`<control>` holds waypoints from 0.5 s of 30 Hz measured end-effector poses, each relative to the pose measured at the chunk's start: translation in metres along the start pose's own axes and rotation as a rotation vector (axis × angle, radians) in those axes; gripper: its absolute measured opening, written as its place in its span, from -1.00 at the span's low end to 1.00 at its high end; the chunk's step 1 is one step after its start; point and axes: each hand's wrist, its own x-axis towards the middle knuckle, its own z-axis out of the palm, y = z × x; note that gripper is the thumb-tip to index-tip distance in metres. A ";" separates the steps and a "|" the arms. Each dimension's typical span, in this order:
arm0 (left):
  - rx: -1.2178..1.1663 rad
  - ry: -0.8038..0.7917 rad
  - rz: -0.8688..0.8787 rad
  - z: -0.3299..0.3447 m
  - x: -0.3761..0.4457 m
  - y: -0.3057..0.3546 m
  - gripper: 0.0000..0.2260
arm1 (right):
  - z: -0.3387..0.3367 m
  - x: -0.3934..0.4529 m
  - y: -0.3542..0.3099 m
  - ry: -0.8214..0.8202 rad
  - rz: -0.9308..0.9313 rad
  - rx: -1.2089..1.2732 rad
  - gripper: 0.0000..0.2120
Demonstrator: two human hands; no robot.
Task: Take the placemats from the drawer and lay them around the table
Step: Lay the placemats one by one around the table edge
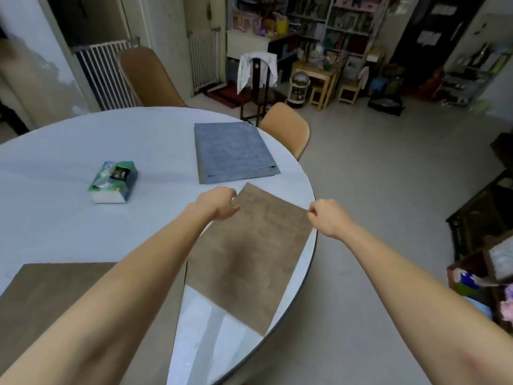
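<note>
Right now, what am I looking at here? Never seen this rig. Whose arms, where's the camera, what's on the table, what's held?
No robot: a person wears one wide-angle camera on the head, looking forward and down, so the arms are their own. The left hand and right hand each pinch a far corner of a brown placemat lying near the edge of the round white table. Also on the table: a folded blue-grey placemat, a second brown placemat at near left, and a green tissue pack. Tan chairs stand around it.

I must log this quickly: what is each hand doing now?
Left hand: fingers pinch a far corner of the brown placemat.
Right hand: fingers pinch its other far corner.
</note>
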 end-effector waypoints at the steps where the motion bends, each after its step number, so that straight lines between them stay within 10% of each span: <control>1: -0.012 0.015 -0.023 -0.006 0.014 -0.001 -0.56 | -0.003 0.026 0.003 0.005 -0.025 -0.003 -0.75; 15: -0.213 0.009 -0.437 0.019 0.210 -0.006 -0.52 | 0.032 0.341 0.019 -0.221 -0.463 -0.122 -0.69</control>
